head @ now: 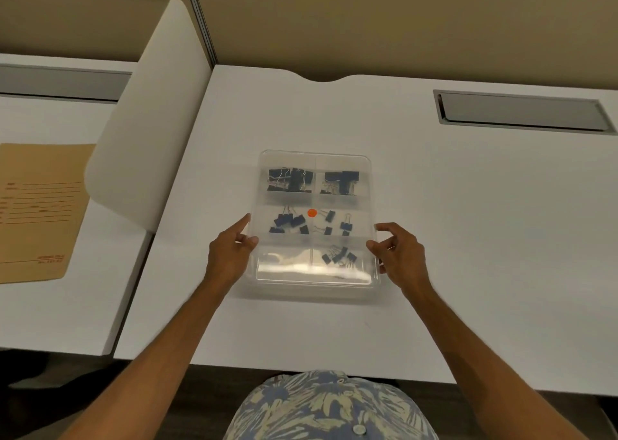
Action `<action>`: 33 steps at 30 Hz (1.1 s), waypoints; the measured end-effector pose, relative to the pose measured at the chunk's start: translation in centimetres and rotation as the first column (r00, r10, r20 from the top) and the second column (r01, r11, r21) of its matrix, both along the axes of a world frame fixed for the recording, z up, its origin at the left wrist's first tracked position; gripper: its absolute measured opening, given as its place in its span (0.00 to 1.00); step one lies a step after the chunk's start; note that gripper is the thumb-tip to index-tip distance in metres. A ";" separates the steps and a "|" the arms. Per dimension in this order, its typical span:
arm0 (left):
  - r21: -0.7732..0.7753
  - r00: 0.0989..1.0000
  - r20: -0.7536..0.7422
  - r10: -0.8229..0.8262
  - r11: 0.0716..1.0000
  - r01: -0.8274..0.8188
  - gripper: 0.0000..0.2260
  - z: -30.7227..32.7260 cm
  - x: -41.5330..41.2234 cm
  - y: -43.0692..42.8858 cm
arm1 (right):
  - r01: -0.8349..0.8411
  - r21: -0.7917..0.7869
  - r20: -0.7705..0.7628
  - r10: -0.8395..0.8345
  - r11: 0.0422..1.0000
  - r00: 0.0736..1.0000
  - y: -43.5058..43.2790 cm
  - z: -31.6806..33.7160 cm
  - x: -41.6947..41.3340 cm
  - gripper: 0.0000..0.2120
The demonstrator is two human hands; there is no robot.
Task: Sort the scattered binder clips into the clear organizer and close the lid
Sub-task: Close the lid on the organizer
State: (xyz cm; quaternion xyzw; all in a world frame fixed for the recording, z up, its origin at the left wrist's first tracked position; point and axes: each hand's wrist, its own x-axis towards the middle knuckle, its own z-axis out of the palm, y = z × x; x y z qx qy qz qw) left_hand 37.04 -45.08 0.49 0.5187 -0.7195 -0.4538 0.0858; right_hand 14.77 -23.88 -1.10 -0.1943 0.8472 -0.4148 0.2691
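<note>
Your left hand [230, 255] has its thumb [251, 240] on the left rim of the clear organizer [314, 154], with the index finger lying straight along that edge and the other fingers curled behind it, so it pinches the rim. Your right hand [401, 259] mirrors it. Its thumb tip is on the right rim and its curled fingers are close against the side, pinching there too.

The lid [284, 265] lies over the compartments, with an orange dot [311, 213] at its middle. The binder clips [290, 180] show through it. The largest are in the two far cells, mid-sized ones are in the middle row, and small ones are near right. Glare hides the near-left cell.

The organizer sits mid-desk [468, 205], well apart from every edge, with bare top to its right, far side and near side. A white divider panel [150, 131] stands along the left edge, near your left hand. A metal cable cover [521, 111] lies far right, and a brown folder [40, 205] lies on the neighbouring desk at left.
</note>
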 end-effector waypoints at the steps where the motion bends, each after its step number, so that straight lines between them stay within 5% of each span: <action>1: 0.000 1.000 -0.013 -0.003 1.000 0.003 0.23 -0.1 0.1 0.1 | 0.003 0.005 -0.018 -0.003 1.000 1.000 0.0 -0.1 0.2 0.16; 11: -0.185 0.991 -0.134 -0.006 0.983 -0.019 0.22 -1.2 0.2 1.2 | -0.040 0.123 -0.158 0.059 0.992 0.986 -0.2 -0.7 1.2 0.26; 21: -0.457 0.891 0.349 -0.291 0.777 0.432 0.38 -4.7 -1.5 2.0 | -0.244 0.324 -0.510 0.386 0.914 0.768 -1.7 -2.8 5.7 0.36; 33: -0.467 0.890 0.352 -0.291 0.769 0.437 0.37 -5.2 -1.5 2.0 | -0.223 0.347 -0.487 0.379 0.911 0.787 -1.8 -3.2 6.1 0.36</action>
